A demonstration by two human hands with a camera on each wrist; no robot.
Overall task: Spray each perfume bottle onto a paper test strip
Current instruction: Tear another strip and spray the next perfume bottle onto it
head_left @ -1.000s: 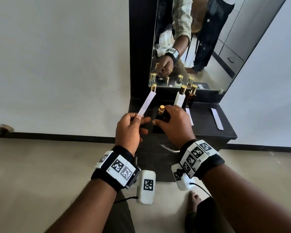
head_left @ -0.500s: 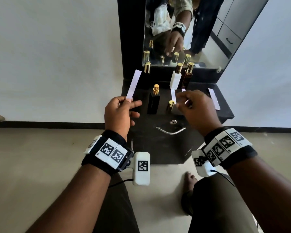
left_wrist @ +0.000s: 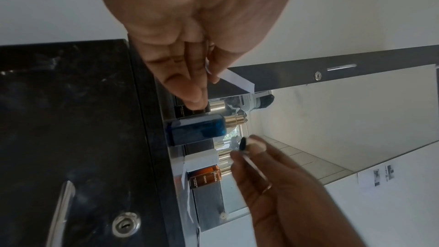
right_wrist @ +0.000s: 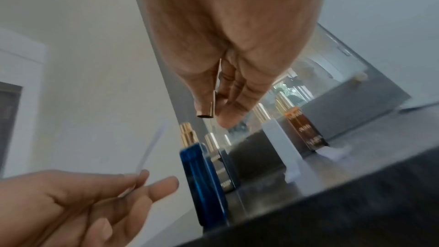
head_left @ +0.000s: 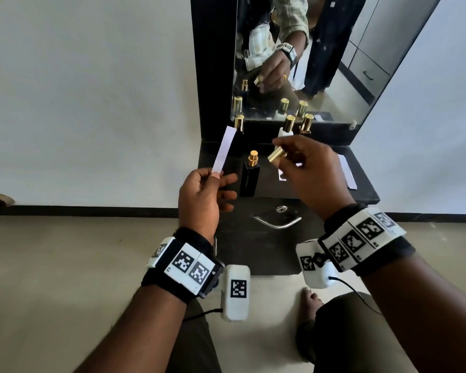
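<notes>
A dark blue perfume bottle with its gold sprayer bare stands upright near the front of the black vanity top. My right hand holds its gold cap in the fingertips, raised just right of the bottle; the right wrist view shows the cap above the bottle. My left hand pinches a white paper strip upright, left of the bottle. The left wrist view shows the strip beyond my fingers. Three capped bottles stand at the back: a dark one, a white one, an amber one.
A mirror rises behind the bottles and reflects them and my arm. Used paper strips lie on the vanity's right side. A drawer with a metal handle and lock faces me. My bare foot is on the floor below.
My right hand has lifted the gold cap off the vanity top and raised it beside the blue bottle. The left hand keeps holding the strip upright.
</notes>
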